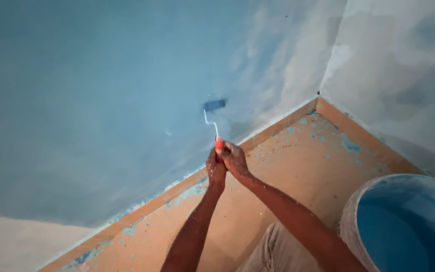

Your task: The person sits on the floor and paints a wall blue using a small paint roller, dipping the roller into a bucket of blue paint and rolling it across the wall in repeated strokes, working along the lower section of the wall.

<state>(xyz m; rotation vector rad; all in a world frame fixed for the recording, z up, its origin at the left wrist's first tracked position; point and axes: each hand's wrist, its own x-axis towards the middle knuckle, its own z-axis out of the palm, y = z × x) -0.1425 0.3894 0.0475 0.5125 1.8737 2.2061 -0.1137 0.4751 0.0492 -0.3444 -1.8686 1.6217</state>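
A small paint roller (214,105) with a blue-soaked sleeve, a thin metal stem and a red handle (219,142) presses against the blue-painted wall (91,90). Both of my hands grip the red handle together. My left hand (216,170) wraps the lower part and my right hand (233,157) closes over it from the right. Both arms stretch forward from the bottom of the view. Most of the handle is hidden inside my fists.
A large bucket (404,221) of blue paint stands at the lower right, close to my right arm. The tan floor (288,166) and skirting carry blue paint splashes. The wall corner (323,75) and the right wall (399,65) are patchy grey-white.
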